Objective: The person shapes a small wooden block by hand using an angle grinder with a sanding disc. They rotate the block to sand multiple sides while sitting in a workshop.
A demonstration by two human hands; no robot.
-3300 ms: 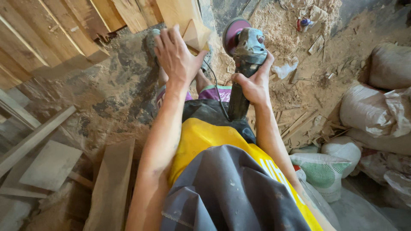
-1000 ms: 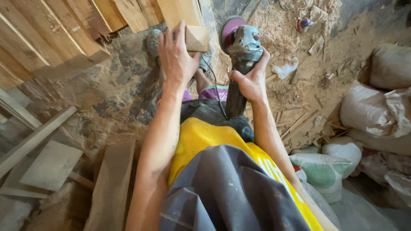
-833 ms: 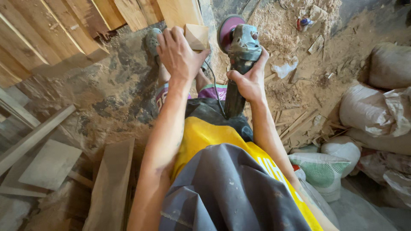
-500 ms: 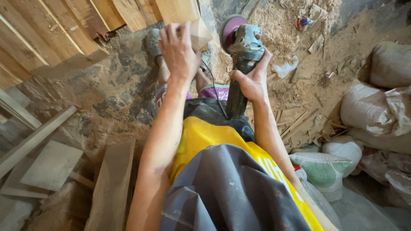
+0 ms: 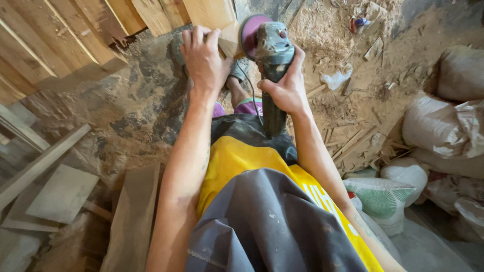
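Wood block (image 5: 229, 39), small and pale, sat just above the person's lap, pinched at its left side by the left hand (image 5: 203, 59) with the fingers curled over its top edge. Against its right face stood the purple disc of the angle grinder (image 5: 267, 48), whose dark body the right hand (image 5: 283, 86) gripped closed around the neck. Half a second before, the left hand had covered most of the block; now more of its face showed and the disc lay touching it. The grinder had stayed in nearly the same spot. Stacked planks (image 5: 60, 40) leaned at the upper left, loose boards (image 5: 133, 211) lay on the dusty floor (image 5: 136, 116), and white sacks (image 5: 443, 131) were piled at the right beside sawdust (image 5: 322, 30).
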